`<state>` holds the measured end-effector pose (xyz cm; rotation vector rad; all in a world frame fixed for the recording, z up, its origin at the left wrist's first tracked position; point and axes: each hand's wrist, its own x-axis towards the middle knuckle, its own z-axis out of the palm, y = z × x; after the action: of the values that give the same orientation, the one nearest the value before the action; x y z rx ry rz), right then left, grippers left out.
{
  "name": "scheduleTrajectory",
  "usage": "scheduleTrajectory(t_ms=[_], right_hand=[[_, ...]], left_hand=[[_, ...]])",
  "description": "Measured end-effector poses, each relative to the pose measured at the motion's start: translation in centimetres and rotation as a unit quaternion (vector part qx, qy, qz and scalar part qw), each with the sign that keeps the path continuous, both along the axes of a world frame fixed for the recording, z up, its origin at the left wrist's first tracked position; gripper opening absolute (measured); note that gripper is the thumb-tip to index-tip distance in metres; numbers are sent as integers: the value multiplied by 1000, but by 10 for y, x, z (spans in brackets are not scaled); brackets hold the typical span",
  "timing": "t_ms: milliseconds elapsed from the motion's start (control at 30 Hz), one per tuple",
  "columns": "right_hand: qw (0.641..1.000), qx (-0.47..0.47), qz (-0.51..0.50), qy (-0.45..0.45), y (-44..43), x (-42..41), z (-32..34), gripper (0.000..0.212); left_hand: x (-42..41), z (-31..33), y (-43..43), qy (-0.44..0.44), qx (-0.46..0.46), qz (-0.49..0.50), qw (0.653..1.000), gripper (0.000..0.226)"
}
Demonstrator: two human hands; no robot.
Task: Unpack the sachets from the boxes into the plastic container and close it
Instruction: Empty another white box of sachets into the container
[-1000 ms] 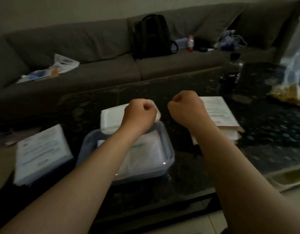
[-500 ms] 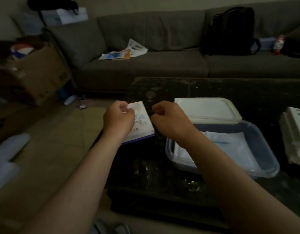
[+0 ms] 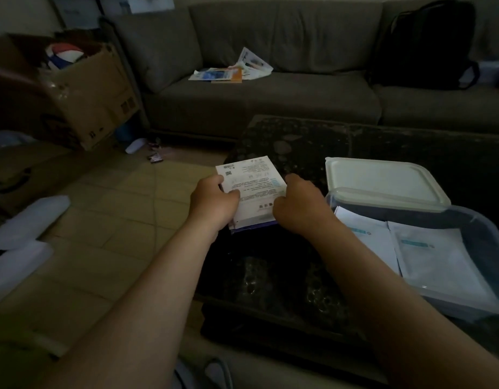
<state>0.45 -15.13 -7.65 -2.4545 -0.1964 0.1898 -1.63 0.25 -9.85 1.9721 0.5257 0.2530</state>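
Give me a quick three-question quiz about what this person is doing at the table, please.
1. True or false: the lid is closed on the plastic container.
2. What do the left hand and right hand grip? A) a white box B) a mug C) a phone
3. Fill in: flat white ___ already lie in the container.
Key: 1 false, the lid rests at the open container's far edge. 2 A. 3 sachets.
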Motion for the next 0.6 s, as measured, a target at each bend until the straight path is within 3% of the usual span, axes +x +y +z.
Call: scheduleTrajectory(t_ms=[200, 367, 433, 500, 600], right_hand=[[999, -16, 23, 24, 0, 1, -4, 40], [1000, -20, 11, -19, 1, -4, -3, 30], [999, -14, 1, -50, 2, -7, 0, 26], [996, -23, -10, -83, 1, -7, 2, 22], [995, -17, -35, -97, -7, -8, 5, 23]], left_hand=[[1, -2, 0, 6, 6, 7, 1000, 25], [1, 2, -4, 8, -1, 5, 1000, 35], [2, 5, -5, -6, -12, 22, 1000, 30], [2, 10, -7, -20, -41, 44, 998, 25], [0, 16, -13, -34, -116, 37, 992, 34]])
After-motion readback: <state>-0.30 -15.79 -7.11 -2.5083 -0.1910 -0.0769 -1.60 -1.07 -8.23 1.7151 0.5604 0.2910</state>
